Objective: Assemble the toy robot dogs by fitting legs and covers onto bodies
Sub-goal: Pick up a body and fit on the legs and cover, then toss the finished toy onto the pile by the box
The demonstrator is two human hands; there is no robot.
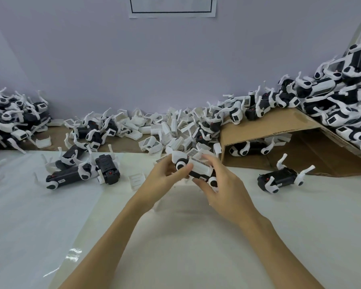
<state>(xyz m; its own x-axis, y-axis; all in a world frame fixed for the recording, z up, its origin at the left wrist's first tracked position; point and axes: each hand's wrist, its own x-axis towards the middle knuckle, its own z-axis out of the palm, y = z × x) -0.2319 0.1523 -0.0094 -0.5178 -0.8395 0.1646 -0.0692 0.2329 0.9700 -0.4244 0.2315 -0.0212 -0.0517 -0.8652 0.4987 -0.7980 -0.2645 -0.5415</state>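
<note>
Dog (198, 171) pinched between your left hand (165, 174) and right hand (221, 184); light, brittle legs, so hold body.

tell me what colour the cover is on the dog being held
White, over a black body; the toy dog shows best in the head view.

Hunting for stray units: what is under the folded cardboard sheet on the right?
Under the cardboard sheet, one toy robot dog lies on its side, with white legs showing. Farther back is shadow, and the cardboard hides anything deeper.
</note>
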